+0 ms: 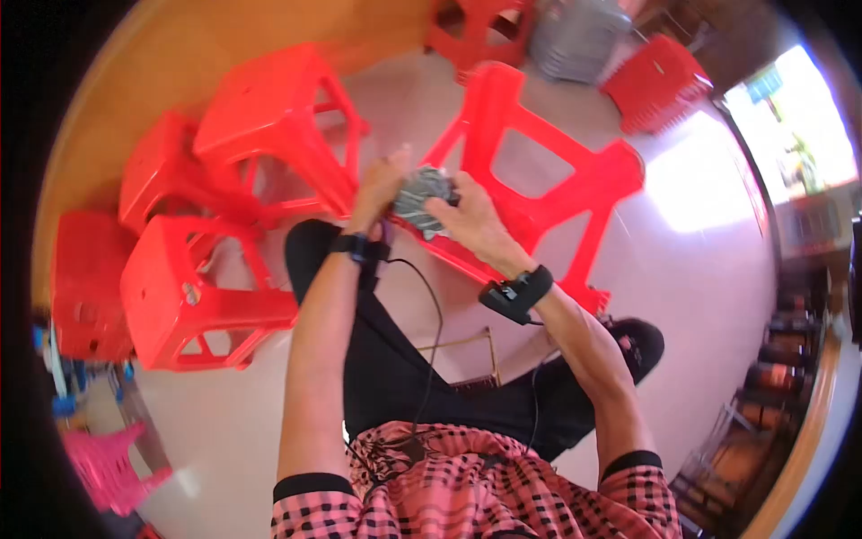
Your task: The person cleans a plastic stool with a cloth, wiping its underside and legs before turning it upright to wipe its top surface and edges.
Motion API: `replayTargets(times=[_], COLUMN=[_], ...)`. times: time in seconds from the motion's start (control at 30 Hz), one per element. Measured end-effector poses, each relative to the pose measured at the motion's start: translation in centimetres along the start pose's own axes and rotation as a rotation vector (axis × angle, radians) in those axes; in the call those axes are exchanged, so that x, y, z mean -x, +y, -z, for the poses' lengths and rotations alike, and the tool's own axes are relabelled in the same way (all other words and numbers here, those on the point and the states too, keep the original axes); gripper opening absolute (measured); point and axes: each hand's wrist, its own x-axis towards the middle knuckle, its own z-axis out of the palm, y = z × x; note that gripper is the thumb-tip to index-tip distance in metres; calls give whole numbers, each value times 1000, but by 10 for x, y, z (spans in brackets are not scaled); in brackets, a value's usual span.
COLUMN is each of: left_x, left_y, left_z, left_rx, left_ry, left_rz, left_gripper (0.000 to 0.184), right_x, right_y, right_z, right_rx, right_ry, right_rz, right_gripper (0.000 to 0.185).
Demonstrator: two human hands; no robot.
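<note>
A red plastic stool [516, 202] lies tipped over on the floor in front of me, its legs splayed outward. A crumpled grey-green cloth [424, 201] is bunched in my right hand [482, 226] and pressed at the stool's near-left part. My thumb lies over the cloth. On the other side of the cloth, my left hand [382, 187] curls at the same part of the stool; its fingertips are blurred. The cloth hides the spot between my hands. Both wrists wear black straps, and a thin black cable [438, 310] hangs from the left one.
Several upright red stools [260, 103] stand close on my left. A pink stool [108, 467] is at the lower left. At the back are a grey stool [579, 36] and a red basket [657, 83]. Dark furniture [754, 404] lines the right side.
</note>
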Motion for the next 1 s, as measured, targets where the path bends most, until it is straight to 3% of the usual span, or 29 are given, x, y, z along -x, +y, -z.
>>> replayTargets(times=[0.07,0.1,0.17,0.23,0.3,0.4,0.57,0.63,0.77,0.9,0.97,1.0], left_x=[-5,-11,-13,-15,-18,-27,-30,-35,-32,-26,-29,-31], left_y=[-2,-11,-4,-6,-14,-27,-35,-38,-30,-27,-33,-37], left_z=[-14,0,4,4,3,1,2,3,3,5,2,1], left_rx=[7,-1,-112,-200,-199,-238,-241,-318,-330,-347,-346,-345], left_ry=[19,-35,-114,-68,-72,-53,-48,-88,-57,-48,-18,-11], left_rz=[-53,65,140,121,80,27,-104,9,-39,-35,-75,-62], left_gripper=[52,58,59,54,51,50,49,48,50,50,50,50], right_x=[17,24,35,47,70,110,128,126,101,83,76,75], right_y=[-19,-15,-4,23,37,29,9,-12,10,18,25,25], right_z=[13,18,26,38,50,66,87,90,76,54,58,67], right_rx=[173,175,401,423,639,797,924,951,834,901,849,874], right_ry=[9,43,-4,39,-175,-222,-206,-238,-37,-72,-446,-475], right_rz=[8,-10,94,100,124,0,64,33,186,237,32,69], right_gripper=[35,35,42,44,46,48,46,46,47,43,37,35])
